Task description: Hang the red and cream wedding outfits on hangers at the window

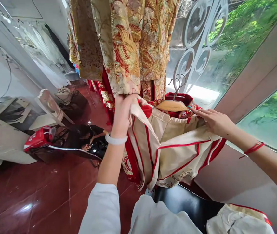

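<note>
Left hand [124, 112]: fingertips out of sight from where I stand. Red garment [186, 114] mostly hidden behind cream red-trimmed garment [177, 154]. Gold brocade robes [128, 48] cut off overhead; cream bundle [241, 221] cut off below. Greenery [253, 19] outside blurred.

Glossy red tiled floor [50, 185] beside a bright window [241, 61]

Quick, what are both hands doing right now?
Left hand: closed, holding the cream garment by its top edge.
Right hand: fingers stretched out at the garment's other end; whether it grips cannot be told.
</note>
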Tool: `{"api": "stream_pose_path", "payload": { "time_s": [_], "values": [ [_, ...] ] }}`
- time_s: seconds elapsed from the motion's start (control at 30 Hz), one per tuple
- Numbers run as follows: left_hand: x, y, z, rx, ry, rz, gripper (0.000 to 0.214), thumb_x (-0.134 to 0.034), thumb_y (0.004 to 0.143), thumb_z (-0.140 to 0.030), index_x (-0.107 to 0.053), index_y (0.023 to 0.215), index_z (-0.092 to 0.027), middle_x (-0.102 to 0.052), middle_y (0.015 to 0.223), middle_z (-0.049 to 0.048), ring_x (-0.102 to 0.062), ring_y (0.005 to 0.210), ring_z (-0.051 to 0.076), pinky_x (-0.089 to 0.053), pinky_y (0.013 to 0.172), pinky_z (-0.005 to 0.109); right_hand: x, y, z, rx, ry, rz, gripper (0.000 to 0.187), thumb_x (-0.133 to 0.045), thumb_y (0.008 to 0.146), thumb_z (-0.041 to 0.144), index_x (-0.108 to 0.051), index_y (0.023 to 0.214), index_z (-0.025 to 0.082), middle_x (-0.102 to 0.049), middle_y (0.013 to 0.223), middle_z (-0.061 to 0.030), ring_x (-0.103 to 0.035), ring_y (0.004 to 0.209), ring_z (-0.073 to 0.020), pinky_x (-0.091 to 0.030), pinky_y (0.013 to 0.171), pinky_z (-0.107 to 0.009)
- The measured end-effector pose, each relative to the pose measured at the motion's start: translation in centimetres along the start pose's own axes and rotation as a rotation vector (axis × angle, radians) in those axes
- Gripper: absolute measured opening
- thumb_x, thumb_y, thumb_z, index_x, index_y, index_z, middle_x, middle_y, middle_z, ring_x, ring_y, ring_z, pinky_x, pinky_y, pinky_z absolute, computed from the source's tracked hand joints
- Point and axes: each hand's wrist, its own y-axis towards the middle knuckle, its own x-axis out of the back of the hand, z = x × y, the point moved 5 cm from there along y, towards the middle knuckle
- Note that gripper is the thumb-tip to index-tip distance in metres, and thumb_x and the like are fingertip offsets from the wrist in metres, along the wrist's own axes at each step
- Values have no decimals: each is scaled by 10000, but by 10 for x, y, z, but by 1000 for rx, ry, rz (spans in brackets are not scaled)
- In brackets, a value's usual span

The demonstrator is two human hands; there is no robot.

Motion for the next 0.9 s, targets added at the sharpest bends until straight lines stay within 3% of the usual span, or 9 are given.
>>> {"api": "stream_pose_path", "payload": {
  "time_s": [0.1, 0.2, 0.37, 0.47, 0.53, 0.6, 0.7, 0.8, 0.9],
  "values": [
    [-38, -48, 9, -92, 313, 51, 126, -595, 888, -199, -524, 783, -205, -534, 704, -12, -593, 692, 147, -480, 672, 243, -2, 2, 3, 17, -21, 34, 838, -450, 788, 43, -347, 1581, 296, -678, 1297, -84, -637, 950, -258, -517, 662, -321],
    [-58, -82, 43, -131, 735, 127, 111, -519, 902, -127, -519, 831, -212, -558, 746, 28, -602, 682, 193, -429, 627, 275, -9, 7, 2, 10, -12, 53, 876, -447, 775, 29, -286, 1607, 251, -641, 1344, -122, -621, 1000, -274, -531, 736, -356],
    [-50, -82, 85, -164, 734, 189, 118, -532, 883, -164, -471, 811, -234, -512, 707, -4, -540, 651, 187, -382, 628, 284, -13, 10, 12, -108, 27, 2, 866, -430, 758, 7, -314, 1587, 225, -571, 1360, -161, -564, 1000, -292, -504, 827, -431],
    [-36, -73, 81, -127, 597, 172, 151, -568, 838, -195, -437, 774, -238, -451, 672, -39, -453, 592, 147, -339, 606, 265, -4, -12, 21, -390, 37, -189, 723, -497, 781, 94, -413, 1493, 185, -515, 1345, -182, -500, 1126, -332, -474, 900, -472],
    [-26, -69, 76, -66, 559, 159, 162, -579, 810, -211, -427, 763, -238, -439, 659, -50, -421, 570, 135, -317, 590, 258, -1, -38, 22, -651, 41, -308, 504, -543, 823, 216, -523, 1323, 155, -548, 1198, -185, -499, 1062, -334, -467, 867, -473],
    [-19, -65, 71, -15, 584, 163, 177, -576, 803, -231, -419, 722, -236, -431, 623, -54, -395, 554, 133, -283, 574, 261, -5, -55, 22, -771, 98, -330, 214, -511, 872, 298, -586, 1039, 187, -577, 981, -134, -507, 909, -296, -457, 785, -425],
    [-17, -58, 63, 20, 633, 207, 269, -550, 825, -245, -380, 617, -232, -363, 543, -55, -327, 533, 136, -217, 560, 284, -10, -48, 19, -663, 337, -280, 228, -359, 935, 288, -442, 727, 241, -508, 717, -40, -470, 707, -219, -404, 669, -333],
    [-25, -51, 49, -8, 586, 161, 350, -525, 850, -212, -314, 572, -233, -274, 524, -56, -267, 535, 138, -186, 564, 300, -3, -21, 16, -557, 463, -255, 279, -316, 942, 276, -325, 664, 253, -436, 627, -4, -428, 613, -182, -355, 625, -306],
    [-43, -52, 35, -53, 548, 126, 371, -510, 869, -157, -281, 586, -230, -255, 541, -55, -254, 548, 137, -182, 575, 310, 10, 3, 19, -547, 369, -230, 307, -359, 934, 256, -286, 637, 259, -440, 606, -9, -411, 591, -176, -320, 618, -309]
  ]
}}
